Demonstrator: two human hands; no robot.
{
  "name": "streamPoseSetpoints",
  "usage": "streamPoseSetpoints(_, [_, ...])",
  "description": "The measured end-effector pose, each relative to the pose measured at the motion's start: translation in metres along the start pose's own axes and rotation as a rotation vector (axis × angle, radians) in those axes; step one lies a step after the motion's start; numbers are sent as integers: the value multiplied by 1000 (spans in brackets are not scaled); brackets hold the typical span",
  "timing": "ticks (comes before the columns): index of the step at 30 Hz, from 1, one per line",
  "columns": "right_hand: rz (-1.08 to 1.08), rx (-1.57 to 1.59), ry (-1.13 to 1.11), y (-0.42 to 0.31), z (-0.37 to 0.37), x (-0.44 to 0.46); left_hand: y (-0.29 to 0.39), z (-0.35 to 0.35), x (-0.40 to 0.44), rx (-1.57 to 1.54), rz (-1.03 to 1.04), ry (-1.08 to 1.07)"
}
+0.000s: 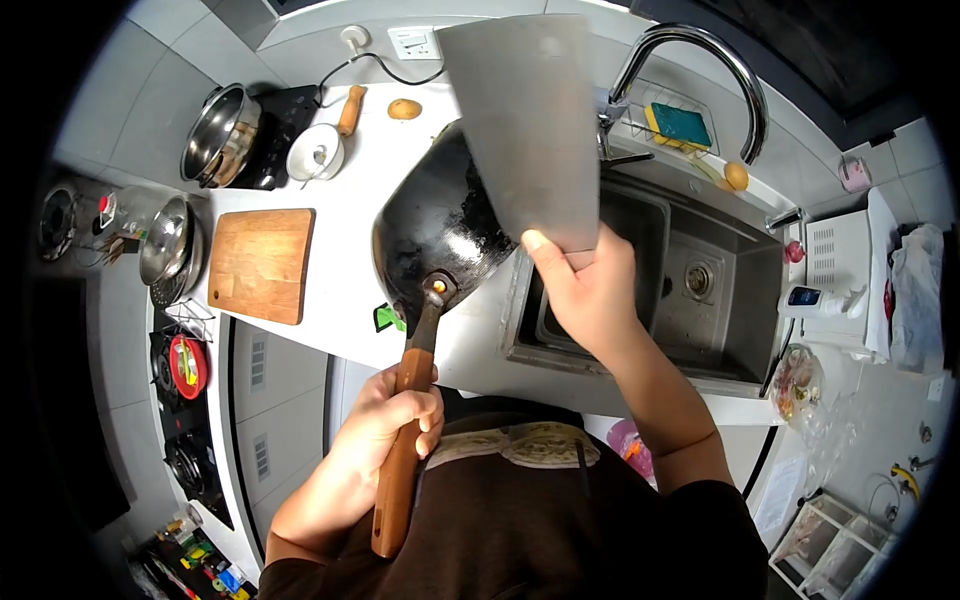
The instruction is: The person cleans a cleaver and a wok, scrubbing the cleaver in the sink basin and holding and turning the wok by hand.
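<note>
My left hand [395, 415] is wrapped round the brown wooden handle of a black wok [425, 225]. The wok is tilted over the white counter beside the sink, and its dark surface has shiny and blotchy patches. In my right hand [590, 285] a cleaver is raised, its broad metal blade [530, 125] pointing away from me and hiding part of the wok. The fingers cover the cleaver's handle. Whether the blade touches the wok I cannot tell. A small green object [388, 318] lies on the counter below the wok.
Right of the wok is a steel sink [735, 240] with a curved faucet [700, 35]. A wooden cutting board [262, 265], a white bowl [315, 153] and a potato [404, 109] are on the counter to the left. Behind the sink a sponge [680, 127] sits in a wire rack.
</note>
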State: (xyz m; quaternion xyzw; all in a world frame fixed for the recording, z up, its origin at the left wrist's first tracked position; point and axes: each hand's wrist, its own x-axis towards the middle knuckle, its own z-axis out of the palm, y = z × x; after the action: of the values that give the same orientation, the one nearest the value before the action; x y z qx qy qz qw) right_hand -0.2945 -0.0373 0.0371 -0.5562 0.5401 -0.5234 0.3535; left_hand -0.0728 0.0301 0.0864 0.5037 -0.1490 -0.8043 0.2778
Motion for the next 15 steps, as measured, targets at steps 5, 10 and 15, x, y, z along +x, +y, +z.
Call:
streamPoseSetpoints(5, [-32, 73, 69, 3, -3, 5, 1, 0, -1, -38, -2, 19])
streamPoseSetpoints(10, [-36, 85, 54, 2, 0, 5, 2, -1, -2, -59, -1, 25])
streamPoseSetpoints(15, [-65, 1, 48, -2, -2, 9, 2, -1, -1, -29, -1, 5])
